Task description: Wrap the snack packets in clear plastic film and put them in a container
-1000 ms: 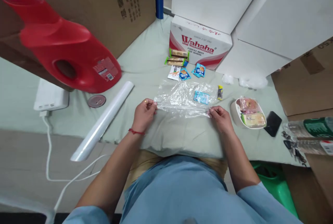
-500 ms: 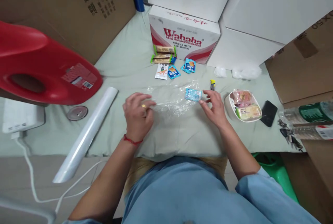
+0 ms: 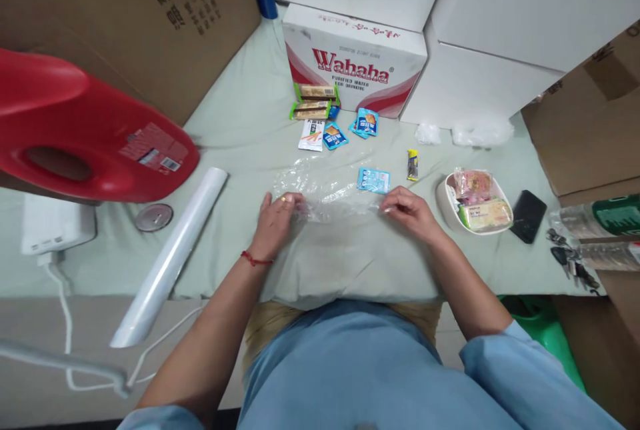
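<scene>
A sheet of clear plastic film [image 3: 335, 200] lies crinkled on the pale green cloth in front of me. My left hand [image 3: 277, 217] pinches its near left edge between thumb and fingers. At the near right corner, my right hand [image 3: 407, 211] has its fingertips closed on the same film. A small blue snack packet [image 3: 374, 180] rests on the film's right part, just beyond my right fingertips and apart from them. Farther right stands a small yellow and dark packet [image 3: 413, 165], touched by neither hand.
Green-ended wafer packs [image 3: 313, 110], a white packet [image 3: 311, 136] and blue packets [image 3: 367, 123] lie before the Wahaba-style printed carton [image 3: 355, 67]. A white bowl [image 3: 447, 207] of snacks and a phone [image 3: 529, 217] are right. Left are a film roll [image 3: 170, 257] and red jug [image 3: 165, 130].
Both hands have come down to the film's near edge and closed on it. My right hand has left the blue packet, which stays on the film.
</scene>
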`<state>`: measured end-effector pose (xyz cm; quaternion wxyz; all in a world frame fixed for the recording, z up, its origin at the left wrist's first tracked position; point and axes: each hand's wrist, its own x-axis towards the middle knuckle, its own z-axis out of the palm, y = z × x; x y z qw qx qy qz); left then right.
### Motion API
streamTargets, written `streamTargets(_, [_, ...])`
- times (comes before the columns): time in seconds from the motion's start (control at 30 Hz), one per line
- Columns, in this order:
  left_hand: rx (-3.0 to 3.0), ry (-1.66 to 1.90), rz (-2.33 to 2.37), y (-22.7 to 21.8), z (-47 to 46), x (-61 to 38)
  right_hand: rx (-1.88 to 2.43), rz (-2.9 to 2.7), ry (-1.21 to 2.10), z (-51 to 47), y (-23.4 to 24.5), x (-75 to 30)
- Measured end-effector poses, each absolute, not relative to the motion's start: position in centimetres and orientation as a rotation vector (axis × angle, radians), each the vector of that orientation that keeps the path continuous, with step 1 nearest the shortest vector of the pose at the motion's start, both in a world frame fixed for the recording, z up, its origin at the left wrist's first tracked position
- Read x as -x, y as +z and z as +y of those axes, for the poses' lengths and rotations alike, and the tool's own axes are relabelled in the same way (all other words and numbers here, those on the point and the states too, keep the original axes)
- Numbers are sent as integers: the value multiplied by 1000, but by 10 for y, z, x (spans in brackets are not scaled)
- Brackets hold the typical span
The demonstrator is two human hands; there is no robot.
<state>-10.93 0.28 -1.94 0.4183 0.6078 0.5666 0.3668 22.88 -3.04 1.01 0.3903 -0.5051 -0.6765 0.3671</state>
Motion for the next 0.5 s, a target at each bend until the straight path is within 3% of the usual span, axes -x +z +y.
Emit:
streamTargets(0.23, [-1663,853,1371,-26,5,112,1381,-1875,961,-97,6,-271])
streamTargets(0.37, [-1838,713,1277,-24,4,120,1421,-2026,1085,-109,28,-277])
streamTargets(0.5, [-1934,599,1225,-20,4,123,1437,-1929,758,-85,62,-267])
